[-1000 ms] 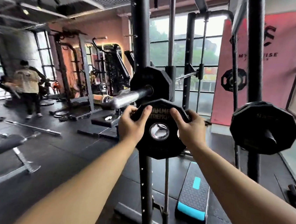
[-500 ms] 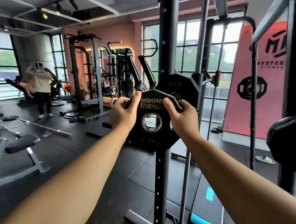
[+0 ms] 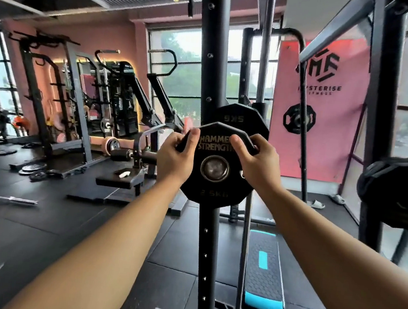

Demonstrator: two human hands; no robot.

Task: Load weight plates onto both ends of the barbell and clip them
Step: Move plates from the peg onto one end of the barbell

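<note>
Gripping the small plate [image 3: 215, 164] with both hands, I've got it upright at arm's length, face toward me, its steel centre hole showing. My left hand [image 3: 173, 157] clamps the upper left edge, thumb over the front, fingers curled behind; my right hand [image 3: 260, 164] does the same on the upper right edge. Right behind it sits a larger plate [image 3: 238, 119], only its top peeking above. The black upright post [image 3: 211, 62] runs straight up behind both, tight quarters there. Open room lies to the left over the dark rubber floor [image 3: 64, 227], and a blue-edged step platform [image 3: 264, 276] lies low on the right, beside the post's foot. Far right, another big plate [image 3: 395, 190] hangs on the frame, cut off at the picture's edge. The barbell sleeve itself I can't make out; the small plate hides whatever is behind its hole. A pink banner [image 3: 326, 132] stands by the windows, and more racks line the pink wall on the left.
</note>
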